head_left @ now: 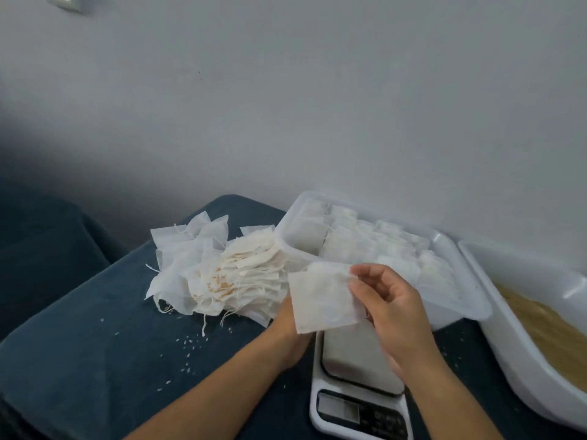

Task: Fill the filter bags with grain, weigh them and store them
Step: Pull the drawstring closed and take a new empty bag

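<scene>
Fingers [357, 285] of both hands are pinched on an empty bag [322, 298], held flat above the scale [360, 376], seemingly for opening.

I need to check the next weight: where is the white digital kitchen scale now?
The white digital kitchen scale sits at lower centre-right on the dark blue cloth, below both hands, just in front of the clear plastic tray of filled bags.

A plain pale wall [286, 90] behind a dark blue-covered table [95, 360]; possibly a switch [65, 0] top left.
</scene>
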Tool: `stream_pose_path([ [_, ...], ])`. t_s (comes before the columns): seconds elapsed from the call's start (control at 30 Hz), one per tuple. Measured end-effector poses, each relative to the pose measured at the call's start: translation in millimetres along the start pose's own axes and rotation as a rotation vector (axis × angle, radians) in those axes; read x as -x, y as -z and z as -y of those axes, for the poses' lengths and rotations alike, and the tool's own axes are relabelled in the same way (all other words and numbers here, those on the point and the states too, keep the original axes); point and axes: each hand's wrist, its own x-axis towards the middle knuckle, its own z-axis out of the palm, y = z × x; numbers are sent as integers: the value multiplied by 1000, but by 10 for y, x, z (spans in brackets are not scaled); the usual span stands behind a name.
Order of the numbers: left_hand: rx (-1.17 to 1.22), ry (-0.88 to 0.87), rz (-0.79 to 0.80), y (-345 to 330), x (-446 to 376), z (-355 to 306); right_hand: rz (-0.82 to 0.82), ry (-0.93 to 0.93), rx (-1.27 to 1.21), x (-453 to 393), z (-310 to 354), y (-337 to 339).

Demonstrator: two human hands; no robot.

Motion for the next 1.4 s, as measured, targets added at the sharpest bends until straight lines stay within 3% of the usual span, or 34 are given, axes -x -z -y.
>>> stream_pose_path([
  [0.03, 172, -15, 27, 0, -18, -4, -34, -18, 7, 37, -43, 100],
  [0.13, 199, 36, 36, 7, -20, -51, -127, -76, -38, 83, -172, 271],
  [0.4, -289, -182, 0, 20, 57, 76, -172, -1, 22, 136, -305, 333],
  [0.83, -497, -348, 2, 44, 218, -60, -305, 31, -118, 173, -302, 353],
  [0.97, -583, -448, -204, 236, 314, -246, -380, 74, -150, 185, -267, 379],
  [1.17, -767, -503, -806, 1014, 213, -789, -428, 52, -144, 194, -265, 432],
  [1.3, -1202, -171, -752, 1323, 12, -843, -409, 46, -124, 216, -248, 411],
  [1.4, -1358, -107, -747, 1372, -52, -788, -399, 65, -94, 234, -255, 430],
])
